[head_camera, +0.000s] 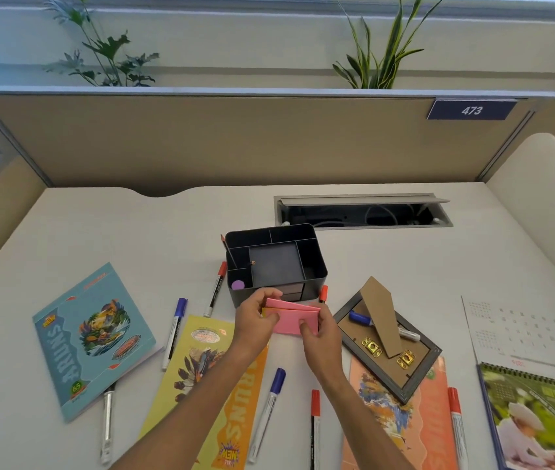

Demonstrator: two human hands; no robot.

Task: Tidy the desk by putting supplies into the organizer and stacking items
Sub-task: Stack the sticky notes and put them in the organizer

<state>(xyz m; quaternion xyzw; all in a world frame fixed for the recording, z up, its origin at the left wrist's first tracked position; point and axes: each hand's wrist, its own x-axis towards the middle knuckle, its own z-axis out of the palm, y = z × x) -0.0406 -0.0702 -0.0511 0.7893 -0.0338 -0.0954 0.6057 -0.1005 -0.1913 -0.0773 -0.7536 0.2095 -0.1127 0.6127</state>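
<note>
An office cubicle: fabric partition [235, 140], numbered plate [471, 110], white desk [133, 232].

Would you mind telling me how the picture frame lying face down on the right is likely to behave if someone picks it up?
The picture frame looks rigid, so it should lift flat. Its cardboard stand is propped open and would probably flap. The blue-capped marker lying across the back, under the stand, would likely roll off if the frame tilts.

Two bare forearms are showing from the 6 o'clock edge, with no sleeves reaching this far. The left hand [256, 321] and right hand [320, 340] are seemingly wearing no rings or watch.
</note>
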